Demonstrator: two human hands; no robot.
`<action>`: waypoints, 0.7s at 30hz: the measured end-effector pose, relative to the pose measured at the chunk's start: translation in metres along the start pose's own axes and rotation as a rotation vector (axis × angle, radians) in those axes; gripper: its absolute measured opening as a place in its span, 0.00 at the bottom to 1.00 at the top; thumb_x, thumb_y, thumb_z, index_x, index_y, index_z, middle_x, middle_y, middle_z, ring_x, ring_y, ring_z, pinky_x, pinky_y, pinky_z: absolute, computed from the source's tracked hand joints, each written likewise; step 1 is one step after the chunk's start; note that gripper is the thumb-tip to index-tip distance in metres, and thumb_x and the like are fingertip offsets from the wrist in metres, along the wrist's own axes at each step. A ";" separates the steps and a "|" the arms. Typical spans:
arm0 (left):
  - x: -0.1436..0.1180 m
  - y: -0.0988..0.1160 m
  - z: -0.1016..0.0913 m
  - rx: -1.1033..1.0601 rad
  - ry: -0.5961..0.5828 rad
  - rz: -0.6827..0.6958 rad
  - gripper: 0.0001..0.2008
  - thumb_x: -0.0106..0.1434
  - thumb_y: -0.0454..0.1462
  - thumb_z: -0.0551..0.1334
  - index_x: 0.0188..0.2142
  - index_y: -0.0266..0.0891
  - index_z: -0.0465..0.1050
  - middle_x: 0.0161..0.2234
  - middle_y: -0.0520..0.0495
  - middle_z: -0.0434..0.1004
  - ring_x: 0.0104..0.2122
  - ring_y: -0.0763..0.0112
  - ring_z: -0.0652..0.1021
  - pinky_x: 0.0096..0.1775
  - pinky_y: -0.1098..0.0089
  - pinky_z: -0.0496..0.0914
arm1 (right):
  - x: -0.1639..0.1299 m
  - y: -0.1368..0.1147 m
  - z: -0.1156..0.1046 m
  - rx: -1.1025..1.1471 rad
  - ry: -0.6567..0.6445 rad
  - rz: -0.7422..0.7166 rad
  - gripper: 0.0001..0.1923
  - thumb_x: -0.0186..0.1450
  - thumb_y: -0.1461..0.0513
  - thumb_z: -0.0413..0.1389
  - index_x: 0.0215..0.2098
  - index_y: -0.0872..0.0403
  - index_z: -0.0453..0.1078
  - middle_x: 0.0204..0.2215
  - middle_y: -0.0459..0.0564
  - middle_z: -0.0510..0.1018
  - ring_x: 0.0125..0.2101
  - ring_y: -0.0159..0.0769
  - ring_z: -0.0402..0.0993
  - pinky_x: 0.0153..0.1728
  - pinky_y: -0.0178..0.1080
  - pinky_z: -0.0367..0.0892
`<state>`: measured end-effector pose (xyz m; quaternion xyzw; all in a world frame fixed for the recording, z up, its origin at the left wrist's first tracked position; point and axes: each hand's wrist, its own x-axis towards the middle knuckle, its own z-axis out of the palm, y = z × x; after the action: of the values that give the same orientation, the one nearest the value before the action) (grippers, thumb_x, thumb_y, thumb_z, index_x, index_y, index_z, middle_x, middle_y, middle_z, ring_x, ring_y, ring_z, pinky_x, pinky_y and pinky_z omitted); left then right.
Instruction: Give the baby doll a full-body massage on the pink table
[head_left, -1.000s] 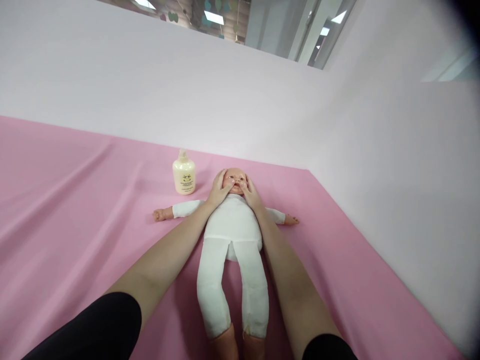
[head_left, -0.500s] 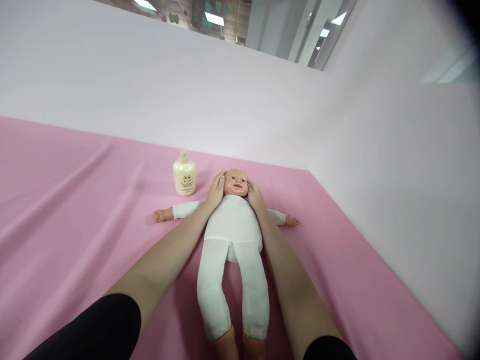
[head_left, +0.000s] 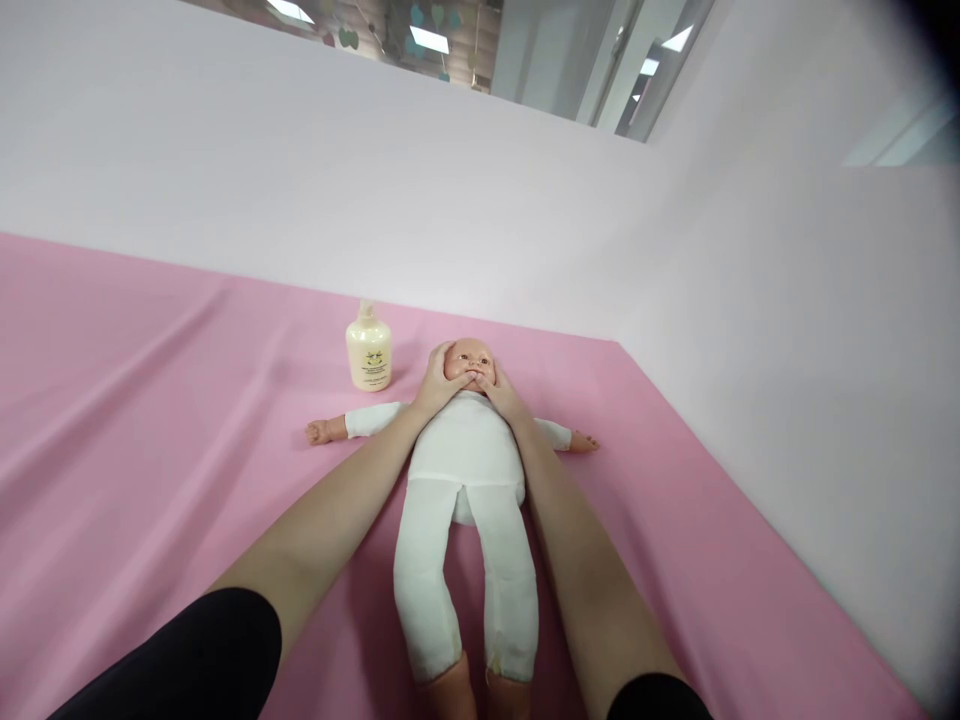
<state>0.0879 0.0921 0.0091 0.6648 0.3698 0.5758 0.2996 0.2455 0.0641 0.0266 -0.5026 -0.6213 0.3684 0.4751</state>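
A baby doll with a white cloth body lies on its back, arms spread and feet toward me. My left hand cups one side of its head, the thumb laid across the chin near the mouth. On the other side my right hand cups the head in the same way, its thumb tip close to the left one. Most of my fingers are hidden beside and behind the doll's head. A cream pump bottle stands upright to the left of the head, apart from my hands.
Pink cloth with a few folds covers the surface under the doll. A white wall rises behind it and another at the right. Above the back wall, a window shows ceiling lights and hanging decorations.
Both thumbs have moved inward from the sides of the doll's head to its chin, just below the mouth. The doll's body and the bottle have stayed put.
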 end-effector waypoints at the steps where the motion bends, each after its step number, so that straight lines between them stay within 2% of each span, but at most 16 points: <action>1: 0.000 0.000 0.000 0.007 -0.013 -0.003 0.37 0.51 0.46 0.66 0.56 0.37 0.56 0.57 0.36 0.58 0.60 0.57 0.60 0.61 0.59 0.53 | 0.000 0.000 -0.001 -0.016 -0.009 0.003 0.37 0.56 0.47 0.57 0.60 0.50 0.57 0.59 0.49 0.65 0.59 0.39 0.61 0.61 0.43 0.54; 8: 0.000 0.000 -0.001 -0.026 -0.047 -0.017 0.37 0.50 0.44 0.67 0.57 0.38 0.54 0.58 0.37 0.56 0.60 0.56 0.59 0.61 0.57 0.53 | -0.001 -0.002 -0.004 -0.068 -0.033 0.025 0.41 0.54 0.47 0.59 0.61 0.53 0.55 0.58 0.52 0.66 0.58 0.41 0.61 0.61 0.44 0.54; 15: 0.000 0.001 0.001 -0.021 -0.028 -0.043 0.41 0.47 0.44 0.70 0.57 0.39 0.55 0.58 0.38 0.56 0.60 0.57 0.59 0.61 0.59 0.53 | 0.001 -0.001 -0.004 -0.013 -0.053 0.065 0.41 0.54 0.48 0.59 0.62 0.49 0.53 0.59 0.49 0.65 0.59 0.41 0.61 0.61 0.45 0.53; 21: 0.000 0.003 0.001 -0.046 -0.024 -0.070 0.39 0.48 0.44 0.69 0.57 0.39 0.55 0.58 0.38 0.57 0.60 0.57 0.59 0.61 0.59 0.53 | 0.002 0.002 -0.005 -0.006 -0.054 0.067 0.41 0.56 0.48 0.58 0.63 0.52 0.53 0.59 0.51 0.64 0.60 0.42 0.59 0.62 0.46 0.51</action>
<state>0.0889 0.0903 0.0113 0.6512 0.3759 0.5653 0.3392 0.2513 0.0662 0.0262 -0.5145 -0.6178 0.3958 0.4439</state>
